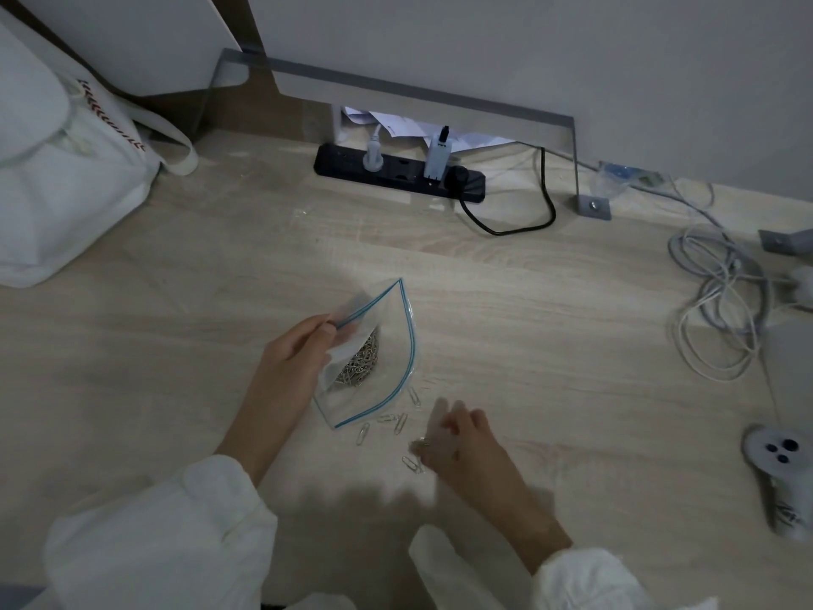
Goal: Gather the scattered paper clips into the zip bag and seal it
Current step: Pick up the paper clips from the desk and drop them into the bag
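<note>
Meanwhile the left hand (294, 354) pinches the zip bag (387, 391); beside the bag, the right hand (462, 442) is over loose paper clips (398, 422), grip too blurred to tell.

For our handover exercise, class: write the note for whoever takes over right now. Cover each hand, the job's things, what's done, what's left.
Left hand pinches the zip bag at its rim, holding the mouth open on the desk.
Right hand is blurred over the loose paper clips; its grip cannot be told.
Done: a pile of clips lies inside the bag.
Left: bag the loose ones beside the mouth, then seal.
</note>
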`<action>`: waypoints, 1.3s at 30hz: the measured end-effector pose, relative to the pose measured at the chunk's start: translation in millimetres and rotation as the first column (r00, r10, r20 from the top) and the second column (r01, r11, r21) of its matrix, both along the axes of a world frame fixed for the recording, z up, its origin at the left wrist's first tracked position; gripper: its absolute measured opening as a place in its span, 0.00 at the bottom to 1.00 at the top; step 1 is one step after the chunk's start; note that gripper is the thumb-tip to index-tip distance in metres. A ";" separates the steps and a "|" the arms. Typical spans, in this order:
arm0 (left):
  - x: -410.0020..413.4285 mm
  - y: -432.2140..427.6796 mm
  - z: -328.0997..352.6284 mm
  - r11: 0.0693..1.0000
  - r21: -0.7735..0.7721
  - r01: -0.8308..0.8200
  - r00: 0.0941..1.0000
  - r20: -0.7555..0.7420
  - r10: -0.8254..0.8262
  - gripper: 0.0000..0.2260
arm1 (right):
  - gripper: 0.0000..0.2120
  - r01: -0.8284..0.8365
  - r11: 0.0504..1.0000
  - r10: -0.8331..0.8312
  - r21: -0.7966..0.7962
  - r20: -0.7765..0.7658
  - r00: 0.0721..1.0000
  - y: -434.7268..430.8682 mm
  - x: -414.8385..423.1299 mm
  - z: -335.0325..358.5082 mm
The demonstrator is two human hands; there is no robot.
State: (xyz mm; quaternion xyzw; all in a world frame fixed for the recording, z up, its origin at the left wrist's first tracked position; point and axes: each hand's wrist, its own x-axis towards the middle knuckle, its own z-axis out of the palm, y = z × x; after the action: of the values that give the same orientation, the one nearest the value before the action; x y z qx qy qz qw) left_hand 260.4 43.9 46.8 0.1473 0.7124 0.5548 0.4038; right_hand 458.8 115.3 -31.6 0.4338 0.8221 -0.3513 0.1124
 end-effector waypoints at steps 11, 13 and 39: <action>-2.2 0.2 -3.7 1.000 -0.004 0.006 1.000 -0.027 -0.006 0.12 | 0.17 0.036 0.996 -0.027 0.082 -0.108 0.994 -33.4 -2.8 -48.2; -3.3 -0.1 -4.4 1.000 -0.003 0.005 1.000 -0.023 -0.005 0.11 | 0.19 0.045 0.995 -0.033 0.087 -0.133 0.991 -36.2 -5.1 -53.2; -8.5 3.5 -9.4 0.999 -0.004 -0.032 0.999 -0.005 0.032 0.11 | 0.25 0.027 0.985 -0.023 0.170 -0.021 1.000 -34.0 -19.5 -48.6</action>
State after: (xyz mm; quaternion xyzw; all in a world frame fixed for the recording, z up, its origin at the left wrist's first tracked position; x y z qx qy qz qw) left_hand 251.9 47.4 37.3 0.1364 0.7168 0.5595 0.3932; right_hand 439.3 81.3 -80.2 0.4487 0.8447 -0.2850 0.0625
